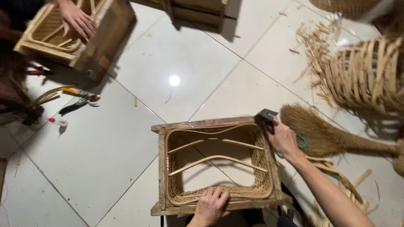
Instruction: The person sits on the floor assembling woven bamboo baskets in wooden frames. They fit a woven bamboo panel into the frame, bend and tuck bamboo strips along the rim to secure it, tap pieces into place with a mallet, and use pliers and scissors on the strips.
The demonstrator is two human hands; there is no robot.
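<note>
A square wooden frame with a woven rattan basket set inside it stands on the white tile floor. Thin cane ribs cross its open middle. My left hand presses on the frame's near edge, fingers spread over the weave. At the frame's far right corner my right hand grips a dark tool against the wood.
Another person's hand rests on a second framed basket at the top left. Pliers and a small bottle lie on the floor at left. A straw broom, cane scraps and a half-woven basket lie at right.
</note>
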